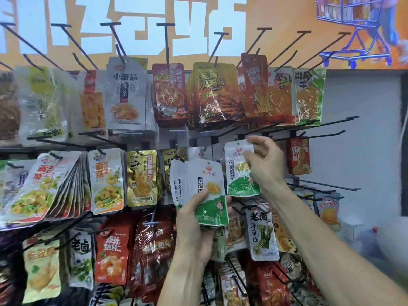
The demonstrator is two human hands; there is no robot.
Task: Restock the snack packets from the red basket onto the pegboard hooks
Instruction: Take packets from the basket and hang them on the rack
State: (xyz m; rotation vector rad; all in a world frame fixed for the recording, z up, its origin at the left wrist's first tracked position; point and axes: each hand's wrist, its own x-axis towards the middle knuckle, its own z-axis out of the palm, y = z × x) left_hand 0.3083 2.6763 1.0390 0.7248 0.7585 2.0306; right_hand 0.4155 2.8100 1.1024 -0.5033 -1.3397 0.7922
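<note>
My left hand (194, 226) grips a fanned stack of white-and-green snack packets (205, 186) from below, thumb across the front one. My right hand (265, 164) pinches a single matching white-and-green packet (237, 171) by its right edge, holding it upright with its hang hole just below a black hook (249, 132) of the middle row. Similar white packets (199, 153) hang behind on the neighbouring hook. The red basket is out of view.
Rows of hanging snack packets fill the pegboard: red and yellow ones (212, 96) above, gold packets (141, 177) to the left, seaweed packets (262, 235) below. Bare black hooks (326, 186) jut out at the right, and several bare ones stick out along the top.
</note>
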